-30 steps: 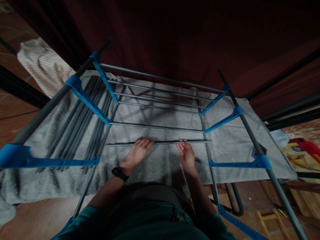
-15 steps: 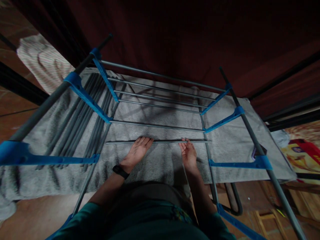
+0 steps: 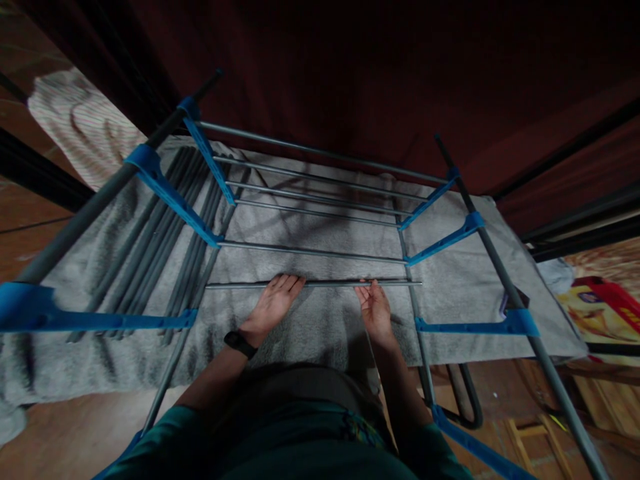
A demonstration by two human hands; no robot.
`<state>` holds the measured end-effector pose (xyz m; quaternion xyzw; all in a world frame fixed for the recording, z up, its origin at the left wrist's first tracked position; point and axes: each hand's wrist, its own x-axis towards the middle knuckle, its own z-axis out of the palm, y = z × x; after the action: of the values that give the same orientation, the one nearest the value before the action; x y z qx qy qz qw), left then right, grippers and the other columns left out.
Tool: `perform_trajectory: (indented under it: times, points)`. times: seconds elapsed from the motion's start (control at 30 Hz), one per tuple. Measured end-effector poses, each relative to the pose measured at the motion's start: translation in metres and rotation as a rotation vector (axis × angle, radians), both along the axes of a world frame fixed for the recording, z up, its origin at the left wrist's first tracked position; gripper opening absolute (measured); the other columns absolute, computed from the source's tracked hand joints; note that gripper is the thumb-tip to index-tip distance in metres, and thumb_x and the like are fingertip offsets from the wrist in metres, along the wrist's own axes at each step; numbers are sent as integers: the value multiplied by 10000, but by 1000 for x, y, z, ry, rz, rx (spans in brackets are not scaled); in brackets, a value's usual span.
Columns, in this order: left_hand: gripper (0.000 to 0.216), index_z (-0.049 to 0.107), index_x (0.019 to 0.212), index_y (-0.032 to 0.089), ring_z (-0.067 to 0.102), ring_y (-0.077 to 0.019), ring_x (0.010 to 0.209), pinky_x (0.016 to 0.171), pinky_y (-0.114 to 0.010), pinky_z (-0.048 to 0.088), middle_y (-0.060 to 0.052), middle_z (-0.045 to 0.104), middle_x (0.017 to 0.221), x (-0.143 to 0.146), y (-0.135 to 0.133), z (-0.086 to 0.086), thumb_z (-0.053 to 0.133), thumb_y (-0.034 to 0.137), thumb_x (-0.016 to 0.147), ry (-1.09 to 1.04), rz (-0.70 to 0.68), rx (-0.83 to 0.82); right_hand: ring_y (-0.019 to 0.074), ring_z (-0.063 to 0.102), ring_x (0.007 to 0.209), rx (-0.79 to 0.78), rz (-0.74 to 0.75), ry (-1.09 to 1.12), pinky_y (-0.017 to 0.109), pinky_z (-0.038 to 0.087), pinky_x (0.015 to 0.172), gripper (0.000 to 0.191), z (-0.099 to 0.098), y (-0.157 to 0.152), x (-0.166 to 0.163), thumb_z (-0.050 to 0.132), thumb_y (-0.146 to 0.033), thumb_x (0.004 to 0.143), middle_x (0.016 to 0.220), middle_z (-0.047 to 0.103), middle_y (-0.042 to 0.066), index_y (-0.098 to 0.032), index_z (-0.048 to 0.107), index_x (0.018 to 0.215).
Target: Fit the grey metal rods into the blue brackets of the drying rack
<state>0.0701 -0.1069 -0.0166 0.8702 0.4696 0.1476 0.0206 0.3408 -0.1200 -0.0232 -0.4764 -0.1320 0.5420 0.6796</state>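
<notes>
a thin grey rod held level between two hands inside a rack frame

the grey metal rod (image 3: 320,283) lies crosswise, roughly level, just nearer than the last fitted crossbar (image 3: 310,251) and above the grey towel (image 3: 310,320). its left end stops just short of the left blue bracket (image 3: 173,195); its right end reaches the upright by the right blue bracket (image 3: 443,243), though whether it is seated there cannot be told.

the left hand (image 3: 273,305) rests with fingers stretched nearly flat, tips touching the rod from the near side, not wrapped round it. the right hand (image 3: 376,308) has its fingers curled lightly up to the rod, pinching or cradling it at the fingertips; a full clench is not visible.

judging by its look, the rod is a slim, stiff tube, probably light and smooth, so it may roll or slide under flat fingers. a hold well apart on both sides of the middle, as here, should keep it level; a hold nearer the ends would steer the tips better.

a bundle of spare rods (image 3: 165,233) lies on the towel at the left, and a black wristband (image 3: 239,343) sits on the left wrist.
</notes>
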Motion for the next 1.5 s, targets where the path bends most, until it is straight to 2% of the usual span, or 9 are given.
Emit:
perform_trajectory:
  times: [0.3,0.5,0.73,0.9,1.33,1.5]
  points:
    - [392,593,1251,194,583,-241,1053,994,-421,432,-101,663,1094,-5,-3,-4,381,100,936,-19,0,33,132,700,866,-6,2,4,368,529,977,135,0,1,-1,702,-339,833,869,722,-13,-218,643,830]
    - [370,604,1244,183,573,-252,1036,995,-437,407,-99,672,1112,-5,-2,-1,375,129,958,11,111,108,141,705,914,8,-17,19,376,522,991,148,-1,1,-2,721,-335,810,906,739,-7,-218,657,875]
    - [378,607,1245,170,567,-265,1052,1024,-454,380,-119,667,1163,-7,0,2,379,126,946,-4,169,107,159,703,951,29,-56,16,400,523,998,132,1,0,-4,713,-317,797,928,744,5,-224,644,861]
    - [382,611,1236,181,570,-279,1059,1021,-476,376,-127,672,1145,-8,0,3,405,122,919,-40,227,120,140,700,956,33,-62,-7,382,514,1013,138,1,0,-5,705,-320,802,959,739,-4,-232,642,886]
    - [403,627,1205,192,591,-281,1026,1011,-483,374,-120,689,1094,-7,1,7,432,97,864,-61,249,135,152,701,958,26,-109,9,376,534,975,95,1,1,4,657,-245,798,944,741,3,-233,633,890]
    - [381,636,1183,191,592,-274,1003,998,-480,379,-115,693,1071,-8,1,6,418,107,882,-73,271,139,149,705,910,21,-108,2,396,522,997,97,2,2,8,667,-280,807,922,740,-6,-238,627,884]
